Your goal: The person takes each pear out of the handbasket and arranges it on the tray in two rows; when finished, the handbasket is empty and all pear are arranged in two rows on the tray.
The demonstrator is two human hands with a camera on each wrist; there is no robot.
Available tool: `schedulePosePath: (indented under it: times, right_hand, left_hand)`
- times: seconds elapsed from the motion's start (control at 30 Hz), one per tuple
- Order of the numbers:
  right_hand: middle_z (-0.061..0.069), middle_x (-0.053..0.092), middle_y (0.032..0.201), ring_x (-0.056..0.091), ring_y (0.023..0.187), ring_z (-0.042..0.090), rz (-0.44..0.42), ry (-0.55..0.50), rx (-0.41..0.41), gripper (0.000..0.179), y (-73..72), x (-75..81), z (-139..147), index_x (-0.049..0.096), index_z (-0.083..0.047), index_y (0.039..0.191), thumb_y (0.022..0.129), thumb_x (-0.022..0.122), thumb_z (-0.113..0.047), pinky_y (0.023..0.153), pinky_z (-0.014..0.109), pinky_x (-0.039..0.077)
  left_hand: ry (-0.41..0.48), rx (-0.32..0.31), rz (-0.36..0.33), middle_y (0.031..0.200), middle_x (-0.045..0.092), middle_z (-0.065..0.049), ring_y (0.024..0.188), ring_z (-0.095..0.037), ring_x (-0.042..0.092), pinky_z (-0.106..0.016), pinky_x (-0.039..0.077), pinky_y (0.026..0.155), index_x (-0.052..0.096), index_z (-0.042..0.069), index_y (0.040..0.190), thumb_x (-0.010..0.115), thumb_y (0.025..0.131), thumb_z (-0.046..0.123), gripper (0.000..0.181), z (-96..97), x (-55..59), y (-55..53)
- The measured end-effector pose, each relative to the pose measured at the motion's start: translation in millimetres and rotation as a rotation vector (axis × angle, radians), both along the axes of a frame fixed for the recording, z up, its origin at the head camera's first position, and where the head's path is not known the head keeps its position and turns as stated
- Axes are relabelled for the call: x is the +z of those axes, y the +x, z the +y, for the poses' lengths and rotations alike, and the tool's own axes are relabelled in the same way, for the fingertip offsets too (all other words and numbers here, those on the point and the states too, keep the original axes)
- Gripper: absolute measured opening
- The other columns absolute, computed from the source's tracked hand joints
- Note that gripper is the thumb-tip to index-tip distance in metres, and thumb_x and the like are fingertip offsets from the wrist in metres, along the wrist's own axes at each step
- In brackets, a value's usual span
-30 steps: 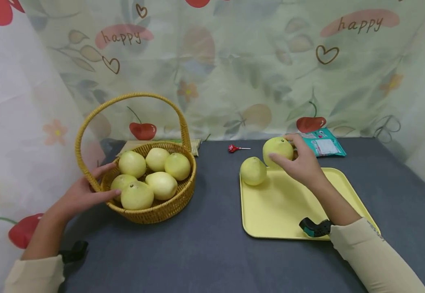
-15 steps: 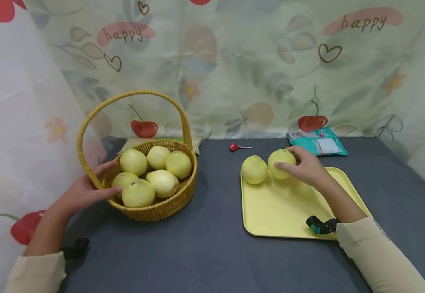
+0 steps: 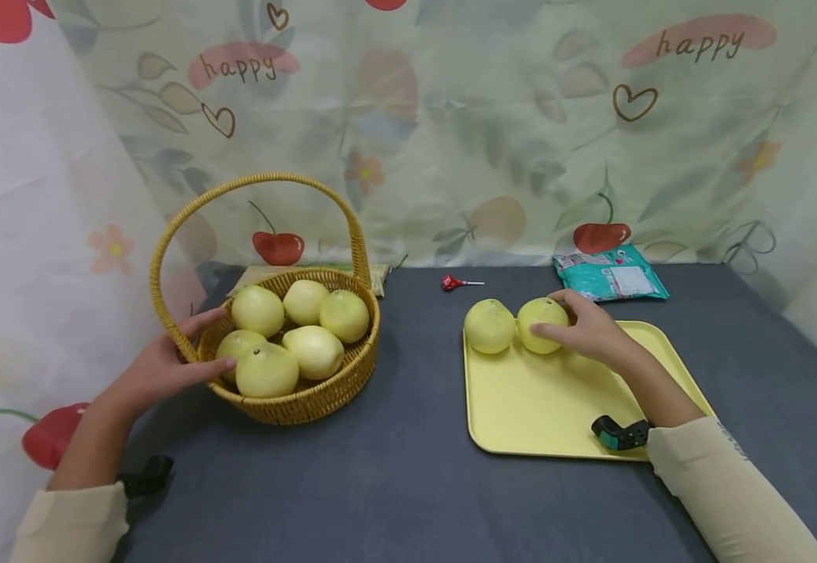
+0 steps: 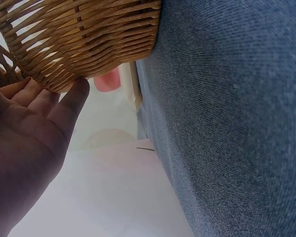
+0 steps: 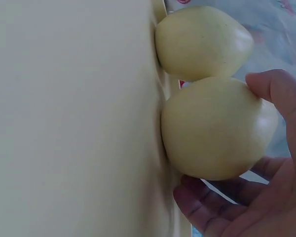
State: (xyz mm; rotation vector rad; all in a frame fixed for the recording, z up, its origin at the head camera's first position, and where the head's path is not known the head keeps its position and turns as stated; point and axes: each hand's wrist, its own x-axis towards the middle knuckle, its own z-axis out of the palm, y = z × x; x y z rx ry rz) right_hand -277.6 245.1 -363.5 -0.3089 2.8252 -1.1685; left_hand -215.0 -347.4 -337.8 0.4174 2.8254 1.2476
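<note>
On the right, my right hand (image 3: 585,327) holds a round pale yellow-green fruit (image 3: 541,326), thumb on its near side and fingers behind. The fruit stands at the back edge of the yellow tray (image 3: 542,414), right beside a second such fruit (image 3: 489,327). In the right wrist view the held fruit (image 5: 217,131) rests against the tray surface, fingertips under its side. On the left, my left hand (image 3: 162,366) grips the wicker basket (image 3: 309,405) at the foot of its handle. Several similar fruits (image 3: 266,371) lie in the basket. The left wrist view shows fingers touching the woven wall (image 4: 89,44).
A red lollipop (image 3: 461,283) lies at the back, between basket and tray. Behind the tray is a teal packet (image 3: 612,274), and a pale flat packet (image 3: 380,277) shows behind the basket. A patterned curtain (image 3: 436,141) borders the dark tablecloth (image 3: 408,469).
My right hand has brought the fruit down and slightly toward me, onto the tray's back edge beside the other fruit. The left hand and basket have stayed in place.
</note>
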Motion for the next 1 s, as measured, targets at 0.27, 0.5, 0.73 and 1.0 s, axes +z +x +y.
schedulePosePath:
  times: [0.27,0.5,0.73,1.0]
  right_hand:
    - [0.025,0.043,0.145,0.044,0.130,0.041,-0.031,-0.066,0.015,0.070,2.6,8.7,2.5,0.041,-0.003,0.147,0.099,0.059,-0.050,0.099,0.056,0.041]
    - [0.022,0.051,0.138,0.048,0.125,0.037,0.013,-0.107,0.000,0.063,5.5,12.4,2.6,0.046,-0.002,0.143,0.102,0.052,-0.049,0.095,0.052,0.043]
    - [0.020,0.054,0.136,0.049,0.127,0.036,0.097,-0.186,0.018,0.052,8.8,22.9,-8.5,0.050,-0.003,0.140,0.104,0.053,-0.040,0.102,0.053,0.038]
    - [0.015,0.060,0.130,0.058,0.117,0.030,0.178,-0.255,0.121,0.043,11.6,36.6,-44.1,0.056,-0.003,0.135,0.103,0.058,-0.032,0.097,0.048,0.044]
  left_hand:
    - [-0.006,0.009,0.001,0.160,0.027,-0.020,0.144,-0.045,0.021,-0.067,0.026,0.104,0.030,0.007,0.158,0.077,0.091,0.027,0.084,-1.0,-0.2,1.1]
    - [0.002,-0.002,0.010,0.159,0.029,-0.019,0.143,-0.044,0.022,-0.067,0.026,0.104,0.031,0.006,0.157,0.077,0.090,0.026,0.083,-0.8,-0.6,-1.3]
    - [0.008,0.000,0.004,0.160,0.027,-0.020,0.144,-0.045,0.021,-0.068,0.024,0.105,0.030,0.005,0.157,0.077,0.090,0.026,0.084,-0.3,1.9,-0.7]
    - [0.006,-0.003,0.002,0.160,0.027,-0.020,0.143,-0.046,0.021,-0.069,0.025,0.104,0.030,0.006,0.157,0.077,0.091,0.026,0.084,-1.4,0.7,0.2]
